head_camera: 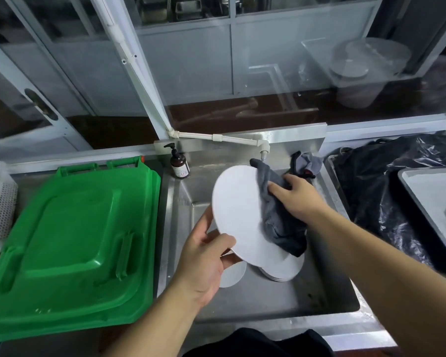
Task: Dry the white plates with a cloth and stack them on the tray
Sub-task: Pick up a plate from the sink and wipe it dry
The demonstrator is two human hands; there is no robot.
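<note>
Plate (pixel 238 207) tilted above sink (pixel 327 292); left hand (pixel 204 256) pinches its 7 o'clock rim, right hand (pixel 300 195) clutches grey cloth (pixel 276 215) against 3 o'clock edge. Suggest wiping both faces. Tray (pixel 422 199) at 3 o'clock.

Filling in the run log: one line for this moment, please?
left hand holds plate | right hand wipes with cloth | over sink

Left hand (pixel 204 256) grips plate (pixel 238 215); right hand (pixel 300 195) presses cloth (pixel 278 217).
</note>
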